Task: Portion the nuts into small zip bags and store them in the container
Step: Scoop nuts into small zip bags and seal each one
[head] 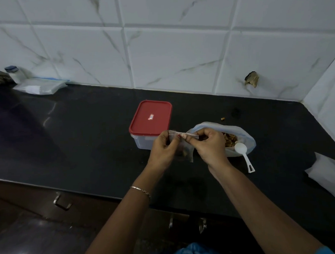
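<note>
1. The red-lidded container [151, 123] is being kept shut at 10 o'clock of the hands, near for storing.
2. The small zip bag [184, 147], some nuts seemingly inside, is being held above the black countertop [87, 129], probably for sealing.
3. Its top strip is being pinched by the left hand [164, 148], fingers curled, wrist raised.
4. The strip's other end is being pinched by the right hand [209, 145].
5. The open nut bag [237, 137] and white scoop [243, 154] are being left at 3 o'clock, within reach.
</note>
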Motion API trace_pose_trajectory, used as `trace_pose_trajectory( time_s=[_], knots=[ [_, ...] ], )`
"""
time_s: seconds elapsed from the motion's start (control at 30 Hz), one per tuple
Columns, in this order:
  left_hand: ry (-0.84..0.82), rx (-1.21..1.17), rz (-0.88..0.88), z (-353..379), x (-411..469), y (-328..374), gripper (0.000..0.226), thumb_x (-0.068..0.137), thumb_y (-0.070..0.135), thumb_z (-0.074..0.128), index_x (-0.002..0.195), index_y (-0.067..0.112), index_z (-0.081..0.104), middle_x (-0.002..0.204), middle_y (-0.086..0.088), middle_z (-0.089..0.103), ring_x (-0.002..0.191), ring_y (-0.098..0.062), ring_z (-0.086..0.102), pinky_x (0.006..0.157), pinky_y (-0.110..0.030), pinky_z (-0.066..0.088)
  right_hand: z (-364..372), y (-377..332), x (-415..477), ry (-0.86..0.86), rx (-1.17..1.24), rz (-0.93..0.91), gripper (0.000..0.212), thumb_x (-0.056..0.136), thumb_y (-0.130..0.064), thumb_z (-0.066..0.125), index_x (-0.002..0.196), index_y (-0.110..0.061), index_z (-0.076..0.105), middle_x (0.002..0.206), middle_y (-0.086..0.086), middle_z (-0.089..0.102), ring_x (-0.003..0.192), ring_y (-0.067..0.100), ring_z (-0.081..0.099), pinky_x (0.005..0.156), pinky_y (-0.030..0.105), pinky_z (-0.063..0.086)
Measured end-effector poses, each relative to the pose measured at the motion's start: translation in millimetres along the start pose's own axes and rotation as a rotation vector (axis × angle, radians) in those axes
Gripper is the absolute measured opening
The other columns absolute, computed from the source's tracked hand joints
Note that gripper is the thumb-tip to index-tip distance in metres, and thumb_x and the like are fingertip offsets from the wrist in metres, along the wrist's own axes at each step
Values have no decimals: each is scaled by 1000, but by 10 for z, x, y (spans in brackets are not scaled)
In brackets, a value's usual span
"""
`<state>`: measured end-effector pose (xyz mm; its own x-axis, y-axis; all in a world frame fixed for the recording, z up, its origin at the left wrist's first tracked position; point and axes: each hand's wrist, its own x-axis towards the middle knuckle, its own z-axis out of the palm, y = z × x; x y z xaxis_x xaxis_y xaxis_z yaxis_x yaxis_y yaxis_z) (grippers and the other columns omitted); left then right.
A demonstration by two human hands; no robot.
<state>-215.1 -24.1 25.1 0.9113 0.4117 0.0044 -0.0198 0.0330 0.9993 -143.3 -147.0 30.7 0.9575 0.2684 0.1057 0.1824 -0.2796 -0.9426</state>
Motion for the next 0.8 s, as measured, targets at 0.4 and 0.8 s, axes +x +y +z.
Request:
trace_pose_trajectory(
  time_s=[0.4,0.8],
  knots=[
    [97,63,-114,-571,-155,-302,21,92,22,63,105,7,65,98,-6,72,95,-21,69,79,-34,57,430,79,-90,-339,188,194,8,87,-17,70,92,-10,71,87,1,73,82,4,69,68,14,50],
    [270,316,-109,-694,-70,-498,11,94,17,61,95,12,71,85,0,72,77,-9,67,65,-19,51,691,150,-54,-223,104,300,26,72,-27,85,67,-13,64,78,4,70,80,16,69,74,30,55]
  ],
)
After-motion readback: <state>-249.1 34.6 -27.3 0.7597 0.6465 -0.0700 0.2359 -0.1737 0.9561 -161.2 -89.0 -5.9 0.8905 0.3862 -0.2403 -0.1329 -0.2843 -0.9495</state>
